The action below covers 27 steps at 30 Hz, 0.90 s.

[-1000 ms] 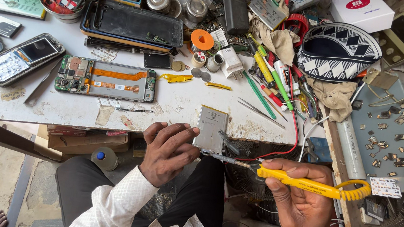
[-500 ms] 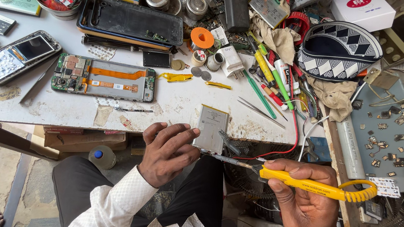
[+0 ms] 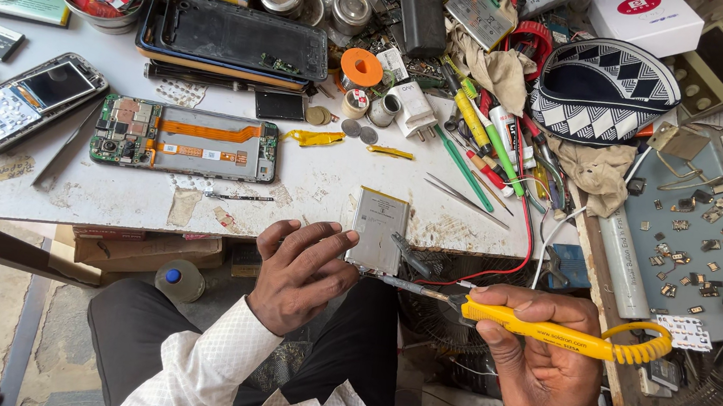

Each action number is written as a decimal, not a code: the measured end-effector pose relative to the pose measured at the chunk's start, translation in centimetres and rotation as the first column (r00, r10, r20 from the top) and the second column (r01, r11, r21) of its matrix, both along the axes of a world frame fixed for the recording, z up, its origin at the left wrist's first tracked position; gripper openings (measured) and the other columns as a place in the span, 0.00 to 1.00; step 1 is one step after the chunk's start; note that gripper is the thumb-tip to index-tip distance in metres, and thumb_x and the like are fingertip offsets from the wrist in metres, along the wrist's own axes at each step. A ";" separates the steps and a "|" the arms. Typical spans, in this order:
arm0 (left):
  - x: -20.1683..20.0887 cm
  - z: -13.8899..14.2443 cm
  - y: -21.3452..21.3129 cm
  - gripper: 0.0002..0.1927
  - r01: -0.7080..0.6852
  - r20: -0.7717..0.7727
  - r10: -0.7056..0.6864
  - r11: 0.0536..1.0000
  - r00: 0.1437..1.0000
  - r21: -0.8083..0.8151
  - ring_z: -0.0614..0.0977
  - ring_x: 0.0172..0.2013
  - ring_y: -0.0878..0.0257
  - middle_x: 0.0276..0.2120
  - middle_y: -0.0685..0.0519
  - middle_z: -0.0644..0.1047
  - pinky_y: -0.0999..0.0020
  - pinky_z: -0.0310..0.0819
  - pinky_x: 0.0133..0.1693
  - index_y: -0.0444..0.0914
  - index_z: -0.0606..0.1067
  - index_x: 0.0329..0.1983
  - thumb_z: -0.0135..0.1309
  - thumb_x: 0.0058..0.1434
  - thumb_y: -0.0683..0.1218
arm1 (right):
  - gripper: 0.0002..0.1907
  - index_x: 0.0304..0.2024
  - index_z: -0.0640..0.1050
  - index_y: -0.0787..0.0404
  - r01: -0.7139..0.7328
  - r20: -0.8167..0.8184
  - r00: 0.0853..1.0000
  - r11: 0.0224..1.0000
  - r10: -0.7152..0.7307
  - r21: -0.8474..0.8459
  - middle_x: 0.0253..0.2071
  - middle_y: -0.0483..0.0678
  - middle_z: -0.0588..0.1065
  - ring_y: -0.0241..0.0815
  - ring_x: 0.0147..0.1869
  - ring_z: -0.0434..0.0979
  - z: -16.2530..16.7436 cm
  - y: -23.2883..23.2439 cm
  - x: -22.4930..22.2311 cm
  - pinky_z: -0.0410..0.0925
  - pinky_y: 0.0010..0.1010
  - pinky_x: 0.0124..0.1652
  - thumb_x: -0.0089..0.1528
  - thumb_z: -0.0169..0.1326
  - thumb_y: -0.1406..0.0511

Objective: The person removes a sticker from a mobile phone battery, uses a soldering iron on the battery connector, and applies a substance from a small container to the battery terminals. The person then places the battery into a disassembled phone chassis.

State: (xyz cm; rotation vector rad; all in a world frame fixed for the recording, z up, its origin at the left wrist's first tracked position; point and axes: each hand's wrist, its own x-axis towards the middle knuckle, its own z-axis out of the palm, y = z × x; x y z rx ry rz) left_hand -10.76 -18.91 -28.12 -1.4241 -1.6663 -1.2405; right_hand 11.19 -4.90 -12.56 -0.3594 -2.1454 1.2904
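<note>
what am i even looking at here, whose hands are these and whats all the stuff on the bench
This is one picture from a camera worn on a person's head, looking down at their own two bare hands and lap. There is no machine here, only a person at a cluttered white workbench.

The right hand grips a yellow-handled soldering iron with a coiled yellow cord, its metal tip pointing left. The left hand steadies a flat silver battery lying at the bench edge.

Farther back lie an opened phone with its circuit board showing, an empty black phone frame, an old keypad phone, tweezers, an orange tape roll and a patterned cap.
</note>
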 end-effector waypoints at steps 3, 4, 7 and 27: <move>0.1 -0.1 0.0 0.12 0.003 0.005 -0.003 1.000 1.000 -0.007 0.78 0.57 0.61 0.61 0.61 0.73 0.55 0.57 0.63 0.54 0.79 0.41 0.69 0.56 0.47 | 0.20 0.53 0.61 0.61 0.012 0.008 1.000 1.000 -0.012 -0.005 0.52 0.63 0.76 0.47 0.59 0.80 0.0 0.1 0.1 0.76 0.37 0.58 0.63 0.51 0.80; 0.0 -0.2 0.1 0.12 0.002 0.005 -0.002 1.000 1.000 -0.009 0.78 0.57 0.61 0.61 0.61 0.74 0.55 0.57 0.63 0.55 0.79 0.40 0.69 0.56 0.47 | 0.20 0.53 0.61 0.61 0.017 0.012 1.000 1.000 -0.017 -0.002 0.51 0.63 0.76 0.48 0.59 0.80 0.0 0.1 0.1 0.76 0.37 0.58 0.63 0.51 0.80; -0.1 -0.2 0.1 0.13 -0.001 -0.006 0.001 1.000 1.000 -0.001 0.78 0.57 0.61 0.61 0.61 0.73 0.54 0.57 0.63 0.55 0.78 0.40 0.69 0.56 0.47 | 0.20 0.52 0.61 0.61 -0.020 0.008 1.000 1.000 0.020 0.022 0.53 0.63 0.76 0.48 0.59 0.80 0.0 0.2 0.3 0.76 0.37 0.58 0.64 0.51 0.80; -0.1 -0.6 0.2 0.13 -0.005 -0.014 0.005 1.000 1.000 -0.010 0.77 0.58 0.60 0.61 0.61 0.73 0.55 0.52 0.66 0.55 0.79 0.41 0.70 0.55 0.47 | 0.19 0.52 0.61 0.61 -0.020 -0.002 1.000 0.999 0.020 0.051 0.52 0.62 0.76 0.48 0.59 0.80 -0.4 0.0 0.6 0.76 0.37 0.58 0.64 0.52 0.79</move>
